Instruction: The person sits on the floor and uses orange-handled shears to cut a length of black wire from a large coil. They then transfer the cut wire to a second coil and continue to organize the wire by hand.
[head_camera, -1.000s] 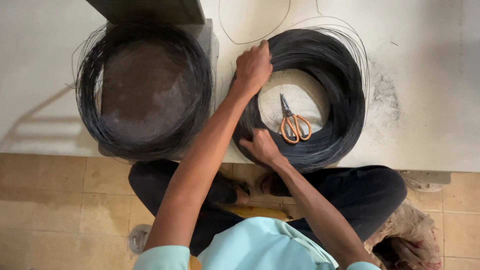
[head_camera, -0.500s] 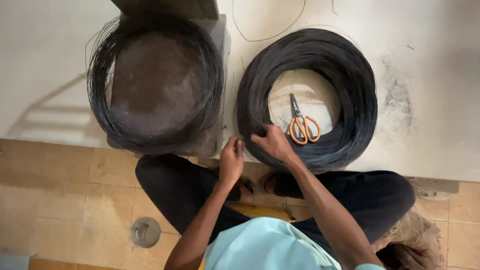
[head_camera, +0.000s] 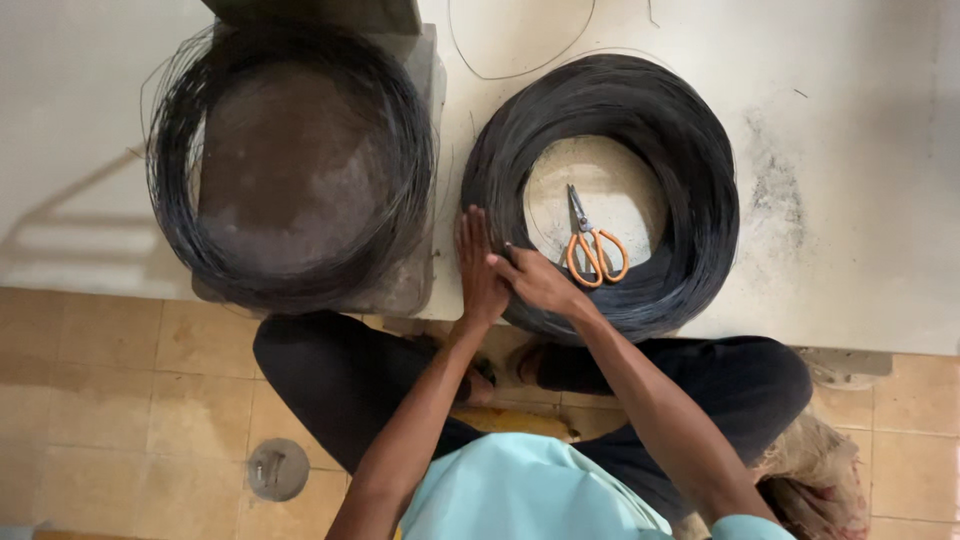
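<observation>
**Both hands on the near edge of a black wire coil**

A thick coil of black wire (head_camera: 700, 200) lies flat on a pale counter (head_camera: 850, 150), right of centre in the head view. The left hand (head_camera: 480, 265) rests flat on the coil's near-left edge, its fingers (head_camera: 472, 228) stretched out straight and close together, pointing away from the person. The right hand (head_camera: 540, 280) lies just beside it and touches it, fingers bent down onto the wire strands; whether they pinch a strand cannot be told from here.

Inside the ring of the coil, on the bare counter, lie orange-handled scissors (head_camera: 592, 245), blades pointing away, near the right hand but apart from it.

To the left, a second, looser coil of black wire (head_camera: 175, 200) sits around a dark brownish block (head_camera: 290, 170). A single loose strand of wire (head_camera: 520, 70) curves across the counter beyond the coils. The person sits with dark-trousered legs over a tan tiled floor (head_camera: 120, 400), where a small round metal drain cover (head_camera: 278, 468) shows.
</observation>
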